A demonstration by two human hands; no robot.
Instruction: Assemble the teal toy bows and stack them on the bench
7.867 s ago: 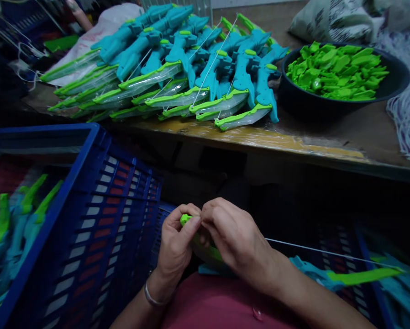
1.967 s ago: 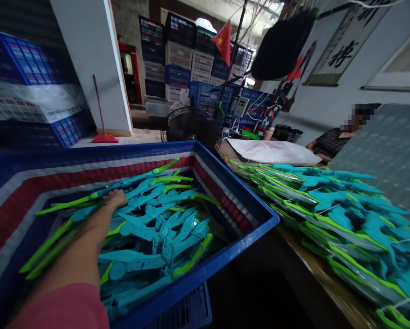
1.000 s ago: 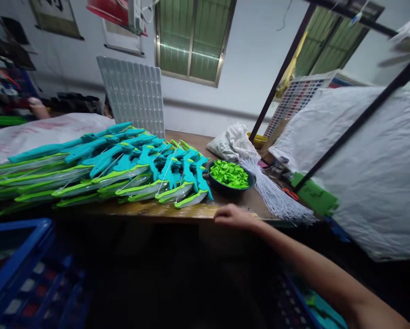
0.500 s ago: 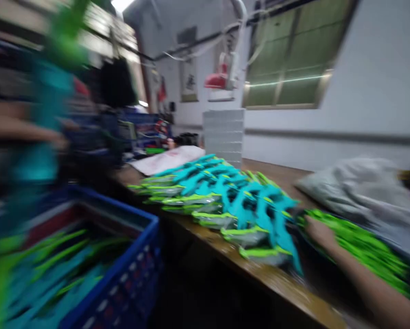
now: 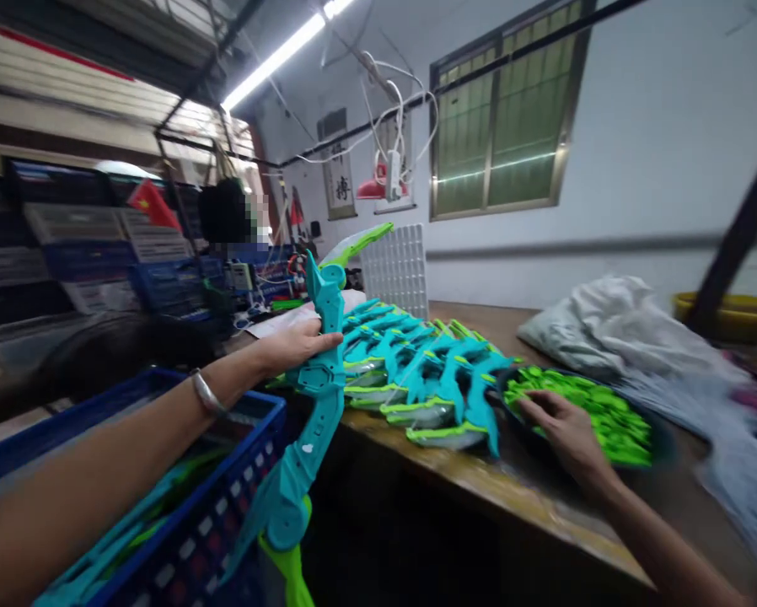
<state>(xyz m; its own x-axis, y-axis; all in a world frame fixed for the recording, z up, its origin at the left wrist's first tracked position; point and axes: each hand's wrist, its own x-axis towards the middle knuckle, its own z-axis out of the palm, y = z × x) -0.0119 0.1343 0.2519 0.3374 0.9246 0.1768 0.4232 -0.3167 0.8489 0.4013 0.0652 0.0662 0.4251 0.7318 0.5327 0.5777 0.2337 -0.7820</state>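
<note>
My left hand (image 5: 297, 346) is closed round the middle of a teal toy bow (image 5: 319, 379) with lime-green tips, held upright over the edge of a blue crate (image 5: 182, 548). My right hand (image 5: 559, 430) reaches into a dark bowl (image 5: 530, 434) of small lime-green plastic pieces (image 5: 597, 413), its fingers curled among them. Between the hands, a stack of finished teal and green bows (image 5: 416, 371) lies on the wooden table (image 5: 480, 485).
The blue crate holds more teal bows. A white sack (image 5: 612, 324) and a bundle of white strings (image 5: 720, 413) lie on the table's right. A white grid tray (image 5: 396, 270) stands behind the stack. Another person sits far back left. Stacked crates line the left wall.
My left hand has lifted a teal bow out of the crate and holds it upright. My right hand has gone from the table edge into the bowl of green pieces.
</note>
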